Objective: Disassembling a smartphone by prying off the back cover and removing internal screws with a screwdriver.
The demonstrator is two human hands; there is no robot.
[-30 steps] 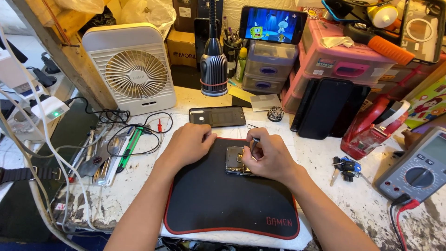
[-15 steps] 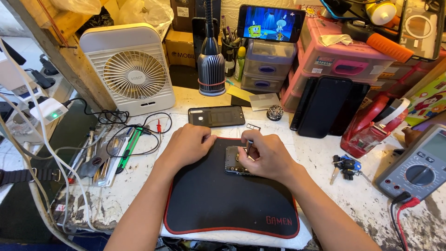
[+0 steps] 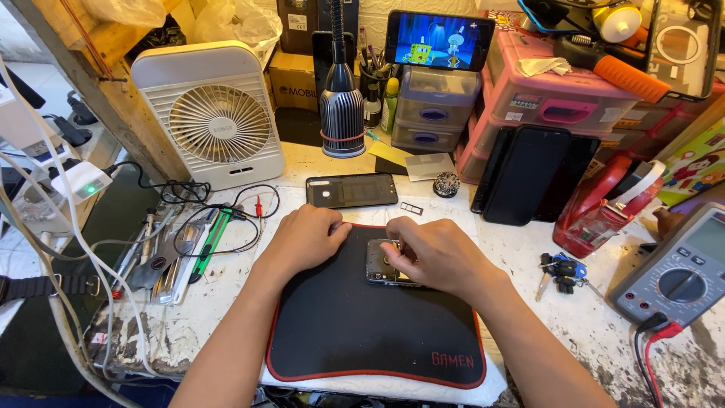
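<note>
The desk [image 3: 604,332] is white and crowded with tools. In the middle of it lies a black mat [image 3: 362,325] with a red edge. On the far part of the mat sits a small opened phone [image 3: 380,264], with its insides showing. Its long side runs away from the person, toward the back of the desk.

The right hand [image 3: 434,257] is right on top of the phone. Its fingers are bent and pinched close together over the phone's far end, but I cannot tell what tiny thing they hold. The left hand [image 3: 306,238] is just to the left of the phone, not touching it. It rests loosely curled on the mat's edge, holding nothing. So the right hand is nearer.
</note>
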